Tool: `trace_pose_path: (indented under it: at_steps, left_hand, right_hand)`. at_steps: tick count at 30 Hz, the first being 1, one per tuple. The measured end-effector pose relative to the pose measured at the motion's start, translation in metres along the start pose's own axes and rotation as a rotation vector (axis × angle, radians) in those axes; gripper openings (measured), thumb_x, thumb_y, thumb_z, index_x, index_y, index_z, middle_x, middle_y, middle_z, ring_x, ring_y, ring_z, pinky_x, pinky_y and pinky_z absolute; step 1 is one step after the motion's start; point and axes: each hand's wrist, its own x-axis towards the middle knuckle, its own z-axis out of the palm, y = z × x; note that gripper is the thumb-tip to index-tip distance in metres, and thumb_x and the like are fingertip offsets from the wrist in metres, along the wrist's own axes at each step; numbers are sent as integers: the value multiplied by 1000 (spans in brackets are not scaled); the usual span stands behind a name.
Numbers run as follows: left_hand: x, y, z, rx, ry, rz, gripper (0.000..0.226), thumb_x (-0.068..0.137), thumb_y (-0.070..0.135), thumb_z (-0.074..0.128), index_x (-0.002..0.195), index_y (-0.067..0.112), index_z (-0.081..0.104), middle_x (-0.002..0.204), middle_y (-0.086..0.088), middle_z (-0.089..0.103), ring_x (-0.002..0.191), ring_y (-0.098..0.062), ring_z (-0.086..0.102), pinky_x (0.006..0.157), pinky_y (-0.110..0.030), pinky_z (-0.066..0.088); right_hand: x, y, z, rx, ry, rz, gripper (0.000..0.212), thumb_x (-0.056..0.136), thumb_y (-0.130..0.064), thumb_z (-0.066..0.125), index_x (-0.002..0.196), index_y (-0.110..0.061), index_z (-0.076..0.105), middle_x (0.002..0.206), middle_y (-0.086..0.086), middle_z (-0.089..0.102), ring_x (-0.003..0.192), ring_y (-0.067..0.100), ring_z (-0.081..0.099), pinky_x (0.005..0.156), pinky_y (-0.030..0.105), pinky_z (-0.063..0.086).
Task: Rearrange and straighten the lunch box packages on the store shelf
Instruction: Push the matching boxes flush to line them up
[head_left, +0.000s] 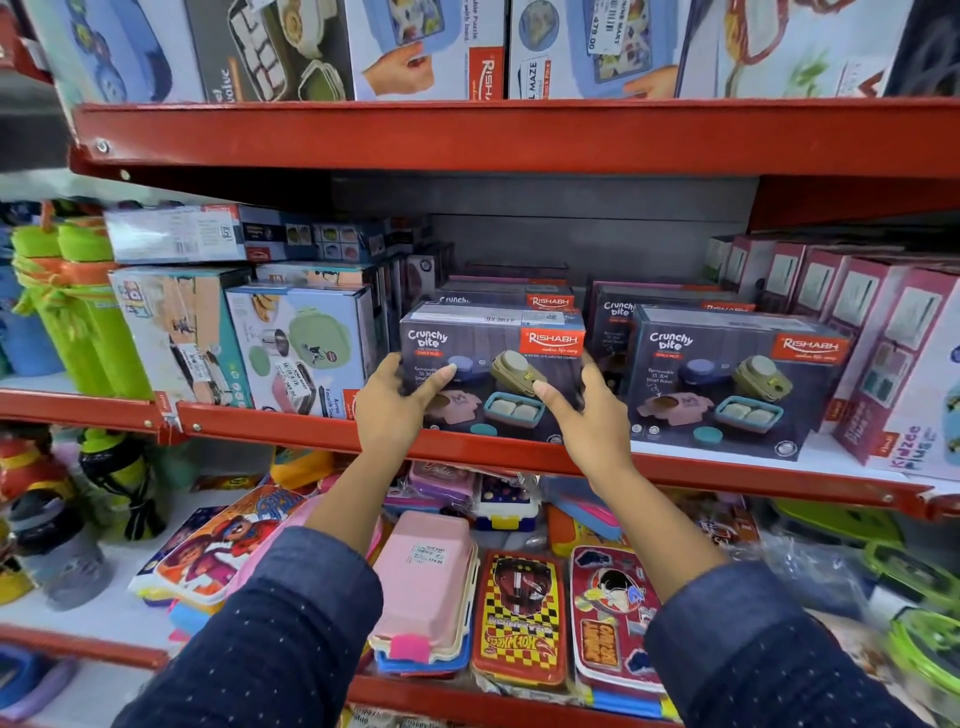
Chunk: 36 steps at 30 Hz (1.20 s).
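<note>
Two arms in dark dotted sleeves (291, 613) reach up to the middle red shelf (291, 423). The left hand (397, 402) grips the left end of a dark Crunchy Bite box (493, 364), thumb on the front and the other fingers hidden around the side. The right hand (589, 410) grips the right end the same way. The box stands upright at the front edge of the shelf. More boxes like it stand in a row behind it. A second Crunchy Bite box (727, 384) stands just beside it on the right. Pink boxes (852, 306) line up farther right. A green lunch box package (304, 348) stands to the left.
</note>
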Motion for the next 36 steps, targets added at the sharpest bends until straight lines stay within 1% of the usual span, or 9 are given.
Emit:
trace_pose_path:
  at_steps: [6, 10, 13, 16, 20, 24, 28, 32, 36]
  left_hand:
    - [-7, 3, -3, -35, -25, -22, 49, 71, 60, 74, 99, 22, 60, 100, 1, 72, 92, -21, 68, 87, -50, 56]
    - [-15, 10, 1, -44, -29, -81, 83, 69, 71, 66, 127, 13, 53, 124, -1, 65, 112, -22, 61, 100, -47, 49]
    - [-42, 15, 12, -27, -12, -88, 95, 82, 55, 65, 152, 11, 18, 156, -12, 33, 143, -28, 32, 117, -42, 28]
    - [-81, 15, 36, 14, 79, -11, 93, 87, 51, 62, 153, 13, 8, 163, -10, 10, 150, -23, 5, 117, -35, 9]
    - [-140, 27, 82, 8, 120, 179, 75, 89, 42, 64, 148, 13, 27, 155, -15, 27, 146, -25, 18, 115, -34, 19]
    - [-170, 52, 131, -35, -52, 345, 62, 90, 36, 64, 140, 8, 39, 139, -15, 44, 132, -26, 39, 109, -33, 33]
    - [-153, 89, 166, -47, -217, 326, 75, 93, 37, 60, 151, 9, 21, 155, -14, 26, 142, -24, 27, 104, -15, 22]
    - [-121, 111, 185, 37, -363, 194, 94, 93, 35, 61, 153, 13, -9, 163, -12, 4, 146, -27, 20, 107, -38, 31]
    - [-107, 112, 190, 97, -445, 134, 97, 91, 36, 63, 153, 14, -9, 161, -15, 15, 143, -32, 28, 108, -42, 33]
  right_hand:
    - [-6, -5, -3, 14, -14, 9, 72, 90, -47, 59, 151, -28, 27, 144, 3, 54, 130, 29, 51, 102, 45, 46]
    - [-6, -6, -7, 67, -48, 38, 76, 87, -47, 62, 151, -27, 27, 149, 2, 47, 135, 27, 46, 106, 44, 43]
    - [-21, -1, -16, 83, -32, 22, 81, 87, -45, 64, 153, -22, 24, 156, 3, 37, 142, 24, 36, 111, 37, 33]
    - [-48, 10, -30, 87, 88, -41, 77, 88, -42, 63, 152, -19, 27, 156, 2, 37, 143, 20, 35, 112, 32, 32]
    - [-66, 36, -59, 8, 270, -94, 72, 91, -39, 62, 150, -13, 30, 154, 7, 39, 139, 24, 41, 113, 35, 34]
    - [-56, 61, -100, -37, 395, -62, 74, 91, -34, 62, 150, -7, 28, 158, 13, 29, 148, 23, 23, 112, 18, 14]
    - [-31, 80, -143, -92, 442, 14, 80, 91, -36, 61, 153, -7, 20, 160, 15, 22, 150, 25, 15, 114, 24, 12]
    - [-3, 93, -172, -104, 322, 99, 91, 89, -41, 62, 155, -10, 8, 163, 11, 14, 150, 26, 12, 118, 35, 14]
    - [7, 97, -179, -76, 174, 142, 93, 89, -40, 63, 155, -16, 3, 162, 7, 19, 147, 27, 24, 114, 36, 25]
